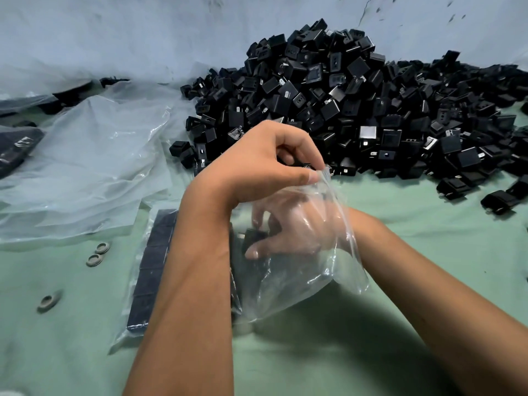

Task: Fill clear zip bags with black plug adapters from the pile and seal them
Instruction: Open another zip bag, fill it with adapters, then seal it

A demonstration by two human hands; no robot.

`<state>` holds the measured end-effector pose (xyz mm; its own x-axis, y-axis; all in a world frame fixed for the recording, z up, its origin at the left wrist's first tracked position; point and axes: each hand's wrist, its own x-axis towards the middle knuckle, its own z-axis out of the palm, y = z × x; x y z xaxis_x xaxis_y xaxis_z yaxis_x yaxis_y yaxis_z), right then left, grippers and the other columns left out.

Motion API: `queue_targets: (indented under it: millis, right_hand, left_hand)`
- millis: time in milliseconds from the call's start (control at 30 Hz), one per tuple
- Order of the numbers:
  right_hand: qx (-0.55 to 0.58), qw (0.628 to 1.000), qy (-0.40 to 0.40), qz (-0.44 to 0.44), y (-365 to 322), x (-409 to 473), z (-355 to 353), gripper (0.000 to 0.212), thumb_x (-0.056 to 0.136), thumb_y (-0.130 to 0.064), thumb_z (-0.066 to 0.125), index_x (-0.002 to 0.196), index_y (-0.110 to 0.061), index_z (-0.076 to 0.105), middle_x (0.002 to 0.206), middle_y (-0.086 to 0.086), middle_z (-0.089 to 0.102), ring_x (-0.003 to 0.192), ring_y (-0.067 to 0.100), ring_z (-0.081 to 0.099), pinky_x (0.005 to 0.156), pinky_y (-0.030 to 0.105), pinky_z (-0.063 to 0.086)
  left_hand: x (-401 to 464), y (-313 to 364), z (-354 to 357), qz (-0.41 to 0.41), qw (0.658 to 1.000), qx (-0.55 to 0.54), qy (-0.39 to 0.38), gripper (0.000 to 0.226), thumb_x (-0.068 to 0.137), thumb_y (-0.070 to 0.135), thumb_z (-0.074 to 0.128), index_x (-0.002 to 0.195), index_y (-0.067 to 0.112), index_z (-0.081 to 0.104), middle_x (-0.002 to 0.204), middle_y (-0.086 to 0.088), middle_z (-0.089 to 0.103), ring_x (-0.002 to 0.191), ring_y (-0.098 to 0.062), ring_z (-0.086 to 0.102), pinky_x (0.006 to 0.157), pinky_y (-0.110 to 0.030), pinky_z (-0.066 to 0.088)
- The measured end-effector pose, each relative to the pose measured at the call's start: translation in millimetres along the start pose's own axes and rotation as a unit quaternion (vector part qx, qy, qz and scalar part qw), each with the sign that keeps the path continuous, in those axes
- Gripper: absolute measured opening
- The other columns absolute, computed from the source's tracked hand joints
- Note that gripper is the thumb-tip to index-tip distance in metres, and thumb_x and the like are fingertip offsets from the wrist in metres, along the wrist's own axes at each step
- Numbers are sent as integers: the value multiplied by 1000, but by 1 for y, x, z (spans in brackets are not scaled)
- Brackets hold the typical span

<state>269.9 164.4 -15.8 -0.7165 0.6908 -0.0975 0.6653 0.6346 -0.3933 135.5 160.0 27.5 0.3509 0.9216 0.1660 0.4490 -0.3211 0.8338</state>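
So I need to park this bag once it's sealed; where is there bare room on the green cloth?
Bare cloth lies right of the right hand, below the adapter pile. More sits near left, below the grey rings. Crowded: loose plastic sheeting far left, the filled bag under the left forearm.

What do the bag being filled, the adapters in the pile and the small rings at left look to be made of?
Bag: thin clear plastic film, glossy, crinkled, the right hand visible through it. Adapters: black moulded plastic, mostly matte, with small metal prongs. Rings: grey, dull; rubber or metal, can't tell.
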Motion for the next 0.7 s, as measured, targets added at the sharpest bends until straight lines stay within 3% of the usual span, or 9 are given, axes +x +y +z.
queue_targets:
  millis: [67,167,267,367,600,700]
  right_hand:
    - [-24,999,8,-26,-4,-4,-4,44,87,-52,77,116,-20,68,85,-24,44,88,3,49,62,1,31]
    - [-56,996,14,-72,-7,-8,-7,43,87,-54,76,109,-17,70,71,-23,44,78,7,51,66,16,41]
    - [-66,994,28,-84,-7,-4,-3,39,92,-51,71,103,-14,70,74,-14,56,76,12,60,78,29,53]
    - [-74,995,20,-67,-4,1,1,40,96,-53,65,99,-13,68,87,-2,70,80,17,67,78,37,58]
    - [-46,992,78,-85,-3,4,9,35,92,-44,73,97,-9,68,88,2,72,73,18,66,72,38,56]
    - [-31,991,112,-70,-2,6,20,28,94,-41,72,97,-14,68,82,-13,68,70,9,65,69,27,56]
  left_hand:
    - [-4,-8,-9,-24,999,-1,27,10,85,11,82,88,21,80,72,10,66,69,-7,54,64,-18,48]
    - [-12,-27,-27,-92,990,49,93,13,87,11,79,83,24,77,72,7,70,63,-4,58,63,-22,47]
    - [-25,-46,-44,-191,966,107,140,18,88,10,78,77,24,75,62,12,67,59,-3,59,62,-24,43]
    - [-37,-54,-55,-273,945,139,117,19,88,17,80,71,22,75,56,12,65,65,-10,60,61,-25,43]
    - [-42,-44,-59,-312,938,135,72,24,89,24,79,66,21,77,85,-3,76,99,-27,69,80,-32,52]
    - [-43,-45,-58,-324,934,135,65,23,91,24,77,68,21,78,99,-13,77,98,-31,69,86,-37,51]
